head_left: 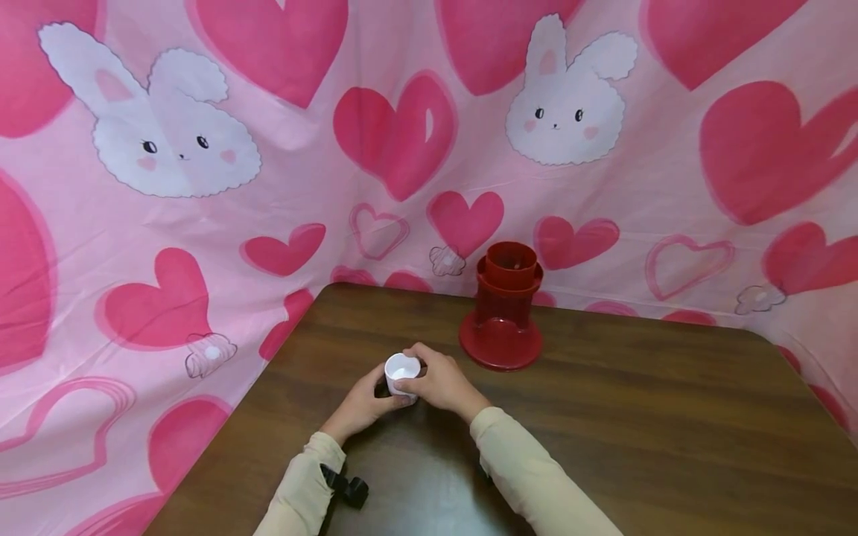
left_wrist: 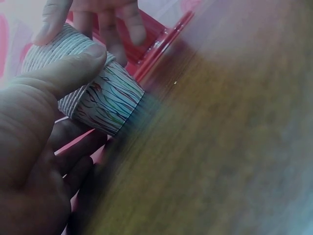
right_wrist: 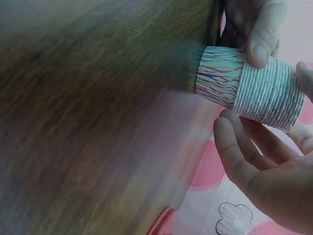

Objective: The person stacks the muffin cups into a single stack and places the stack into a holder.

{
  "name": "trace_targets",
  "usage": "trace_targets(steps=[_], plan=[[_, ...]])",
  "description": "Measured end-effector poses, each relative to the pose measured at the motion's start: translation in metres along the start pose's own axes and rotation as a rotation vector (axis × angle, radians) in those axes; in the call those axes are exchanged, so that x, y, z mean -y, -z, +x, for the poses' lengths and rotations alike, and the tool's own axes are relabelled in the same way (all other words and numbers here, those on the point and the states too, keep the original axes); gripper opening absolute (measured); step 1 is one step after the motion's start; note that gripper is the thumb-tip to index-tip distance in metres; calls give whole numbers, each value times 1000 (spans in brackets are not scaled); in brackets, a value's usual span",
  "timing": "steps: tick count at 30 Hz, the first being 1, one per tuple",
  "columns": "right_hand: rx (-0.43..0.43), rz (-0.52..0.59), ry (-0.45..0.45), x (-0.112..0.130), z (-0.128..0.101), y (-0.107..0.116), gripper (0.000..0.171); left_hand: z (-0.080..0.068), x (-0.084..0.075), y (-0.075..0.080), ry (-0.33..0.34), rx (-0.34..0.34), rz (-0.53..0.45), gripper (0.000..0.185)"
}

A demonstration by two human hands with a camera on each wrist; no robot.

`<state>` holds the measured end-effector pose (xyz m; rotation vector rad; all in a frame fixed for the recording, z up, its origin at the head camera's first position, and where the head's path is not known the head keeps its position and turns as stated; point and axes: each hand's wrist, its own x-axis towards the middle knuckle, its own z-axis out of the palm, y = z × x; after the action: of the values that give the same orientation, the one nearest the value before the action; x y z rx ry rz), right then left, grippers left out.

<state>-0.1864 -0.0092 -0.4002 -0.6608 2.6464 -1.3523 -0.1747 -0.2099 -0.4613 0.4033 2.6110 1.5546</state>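
Note:
A stack of white ribbed paper cups (head_left: 402, 371) stands on the dark wooden table (head_left: 637, 417), with coloured squiggles on the lowest cup (left_wrist: 113, 100). My left hand (head_left: 375, 402) grips the stack from the left, its thumb (left_wrist: 66, 73) pressed on the ribbed side. My right hand (head_left: 429, 381) holds it from the right, with fingers (right_wrist: 244, 156) curled beside the stack (right_wrist: 254, 88). A red plastic stand (head_left: 503, 309) with a round base and a tube on top sits just behind the hands.
Pink cloth with hearts and rabbits (head_left: 167, 223) hangs behind the table and drapes past its left and far edges. A black strap (head_left: 345, 487) sits at my left wrist. Bare wood stretches to the right of the hands.

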Motion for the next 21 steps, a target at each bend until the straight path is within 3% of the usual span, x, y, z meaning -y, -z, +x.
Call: trace_targets(steps=[11, 16, 21], plan=[[49, -45, 3, 0, 0, -4, 48, 0, 7, 1, 12, 13, 4, 72], [37, -89, -34, 1, 1, -5, 42, 1, 6, 2, 13, 32, 13, 72], [7, -120, -9, -1, 5, -6, 41, 5, 4, 2, 8, 28, 6, 71]])
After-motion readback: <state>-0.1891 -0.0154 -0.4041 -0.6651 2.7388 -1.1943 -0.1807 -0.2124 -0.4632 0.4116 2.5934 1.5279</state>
